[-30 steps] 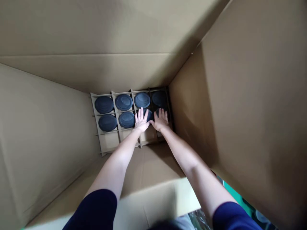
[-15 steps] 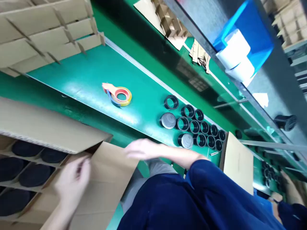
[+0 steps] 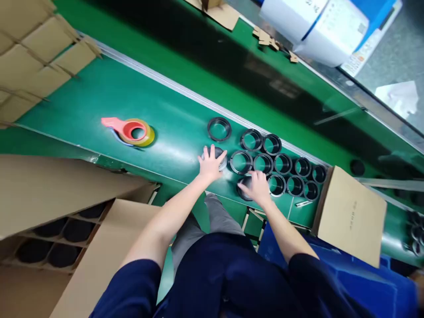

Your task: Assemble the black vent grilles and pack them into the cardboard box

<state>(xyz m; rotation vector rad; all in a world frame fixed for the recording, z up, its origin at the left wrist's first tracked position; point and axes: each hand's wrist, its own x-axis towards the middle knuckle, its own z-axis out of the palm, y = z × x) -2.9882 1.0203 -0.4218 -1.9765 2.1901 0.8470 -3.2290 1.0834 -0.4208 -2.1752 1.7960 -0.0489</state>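
Note:
My left hand (image 3: 210, 168) rests over a black cylinder with a grey disc top (image 3: 221, 164), its fingers spread across the disc. A second disc-topped black cylinder (image 3: 244, 193) stands near the bench's front edge. My right hand (image 3: 258, 187) has its thumb and fingers around that one's right side, partly hiding it. Open black rings (image 3: 241, 171) stand in rows beside and behind my hands. One separate black ring (image 3: 219, 138) sits further back, beyond my left hand.
A tape dispenser (image 3: 137, 132) lies left on the green bench (image 3: 179, 128), near cardboard dividers (image 3: 43, 66). An open carton (image 3: 109, 247) with black round parts in cells stands at lower left. Another carton (image 3: 354, 216) stands right, above blue crates (image 3: 357, 282).
Both hands have moved right and onto the bench. My left hand came from the carton to one disc-topped cylinder, my right hand to the other. The view has shifted too.

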